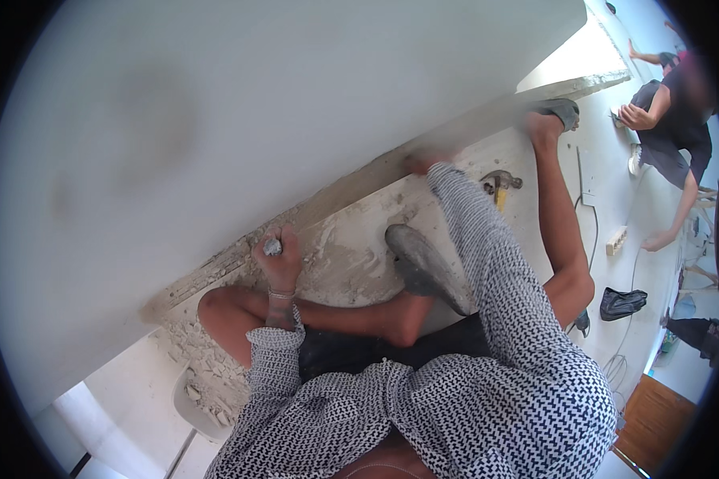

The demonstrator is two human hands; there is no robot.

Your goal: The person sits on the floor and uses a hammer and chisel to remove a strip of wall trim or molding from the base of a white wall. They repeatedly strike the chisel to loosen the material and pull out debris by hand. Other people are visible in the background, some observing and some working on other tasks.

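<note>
My left hand [280, 263] is closed around a metal rod, apparently a chisel [272, 246], whose rounded grey end points up at me. It is held over a rough broken strip [221, 266] along the foot of the white wall [311, 108]. My right hand [424, 161] reaches to the same strip farther right; it is blurred, and whether it grips anything is unclear. A claw hammer [503, 181] with a yellow handle lies on the floor beside my right forearm. Plaster rubble [198, 353] is heaped by my left knee.
A pale dustpan-like tray [189, 401] holds rubble at lower left. To the right are a power strip [616, 240], cables [595, 233], a black plastic bag [623, 303] and a power tool [582, 323]. Another person [674, 120] bends low at far right. A bright opening [578, 57] interrupts the wall.
</note>
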